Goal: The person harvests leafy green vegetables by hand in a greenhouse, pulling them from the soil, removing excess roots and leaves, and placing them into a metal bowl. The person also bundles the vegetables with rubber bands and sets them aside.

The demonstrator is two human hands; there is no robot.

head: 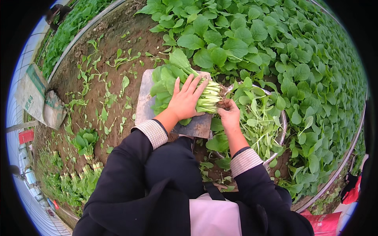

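A bunch of leafy greens [208,94] with pale stems lies across a worn flat board [143,91] above my knees. Its leaves point left and its soil-stained roots [223,90] point right. My left hand [186,97] rests over the stems with fingers spread, holding the bunch against the board. At the root end, my right hand [230,113] has thumb and fingers pinched together at the lower stems and roots. What lies between those fingertips is too small to make out. Just right of that hand stands a round metal basin [284,124] heaped with loose greens [254,118].
Dense growing greens [304,76] fill the right side. Bare soil [118,79] at left carries scattered leaves. Tied bunches [85,174] lie lower left, with another bunch [85,141] above them. A printed sack [35,94] stands far left. At upper left is a dark, unclear figure [57,14].
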